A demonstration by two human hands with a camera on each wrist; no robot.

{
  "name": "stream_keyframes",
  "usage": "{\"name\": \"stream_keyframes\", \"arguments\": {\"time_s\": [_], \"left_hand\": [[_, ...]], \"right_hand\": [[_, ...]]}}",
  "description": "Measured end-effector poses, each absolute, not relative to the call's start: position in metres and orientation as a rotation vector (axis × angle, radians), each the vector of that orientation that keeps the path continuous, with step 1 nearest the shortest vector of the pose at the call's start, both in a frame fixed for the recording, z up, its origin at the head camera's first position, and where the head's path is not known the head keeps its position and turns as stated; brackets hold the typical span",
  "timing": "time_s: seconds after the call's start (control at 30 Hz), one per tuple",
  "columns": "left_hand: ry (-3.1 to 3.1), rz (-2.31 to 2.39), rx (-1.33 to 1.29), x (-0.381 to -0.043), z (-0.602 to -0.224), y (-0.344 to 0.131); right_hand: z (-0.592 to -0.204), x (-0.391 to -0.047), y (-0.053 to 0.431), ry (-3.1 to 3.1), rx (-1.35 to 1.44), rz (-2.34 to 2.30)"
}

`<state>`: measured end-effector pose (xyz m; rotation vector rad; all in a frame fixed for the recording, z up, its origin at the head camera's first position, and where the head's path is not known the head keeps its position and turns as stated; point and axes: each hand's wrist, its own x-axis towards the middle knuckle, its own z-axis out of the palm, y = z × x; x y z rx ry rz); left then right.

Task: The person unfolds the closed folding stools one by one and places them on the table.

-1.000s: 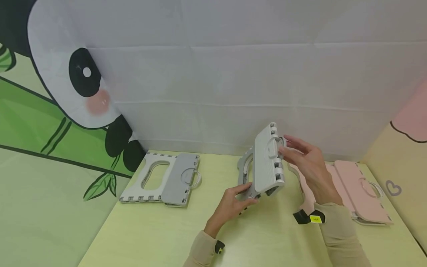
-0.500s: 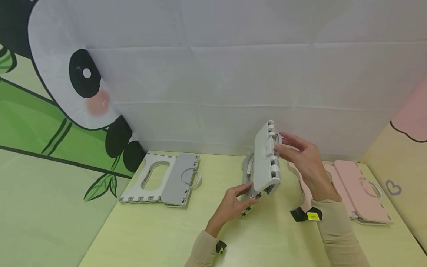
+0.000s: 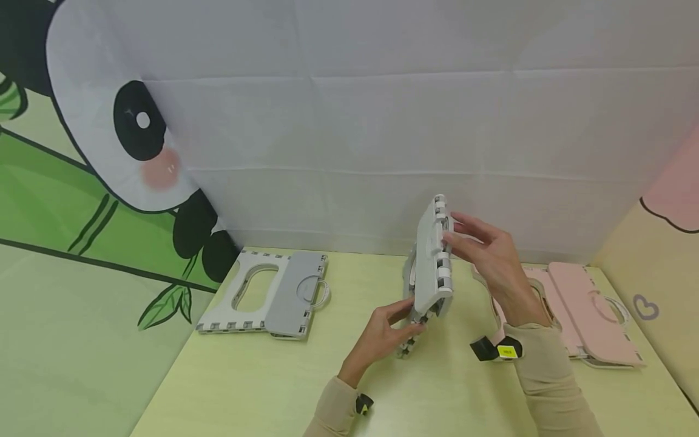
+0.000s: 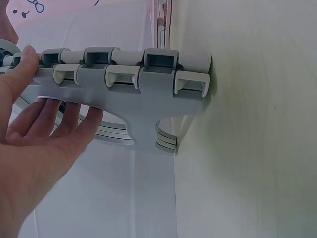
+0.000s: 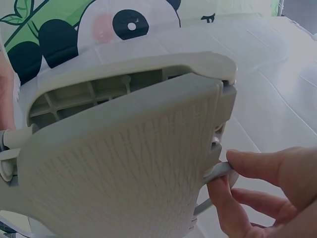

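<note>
A grey-and-white plastic folding stool point(image 3: 428, 261) stands on edge, partly folded, near the back middle of the table. Its lower edge meets the tabletop in the left wrist view. My left hand point(image 3: 378, 335) grips the hinged frame low on its left side, thumb over the row of hinge knuckles point(image 4: 133, 74) and fingers underneath. At the upper right side, my right hand point(image 3: 494, 261) pinches the stool's carry loop point(image 5: 218, 173) between thumb and fingers. A ribbed underside is visible through the gap between its panels point(image 5: 94, 91) in the right wrist view.
Another grey-and-white folding stool point(image 3: 292, 297) lies flat on the left of the pale yellow table point(image 3: 262, 388). A pink folding stool point(image 3: 592, 315) lies on the right, partly behind my right forearm. White cloth point(image 3: 382, 121) hangs along the back.
My right hand has moved slightly left and up, swinging the panel it holds toward the other half, so the stool looks narrower. My left hand has barely moved and keeps its grip.
</note>
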<state>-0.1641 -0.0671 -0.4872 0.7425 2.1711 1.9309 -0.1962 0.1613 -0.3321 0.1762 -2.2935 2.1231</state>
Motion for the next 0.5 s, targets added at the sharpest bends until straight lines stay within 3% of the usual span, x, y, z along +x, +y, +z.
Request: {"name": "stream_keyframes", "arguments": {"time_s": [0.5], "left_hand": [[2.084,1.996,0.728,-0.165,-0.491,-0.064]], "right_hand": [[-0.332,-0.202,0.145,-2.265,0.235,2.094]]}}
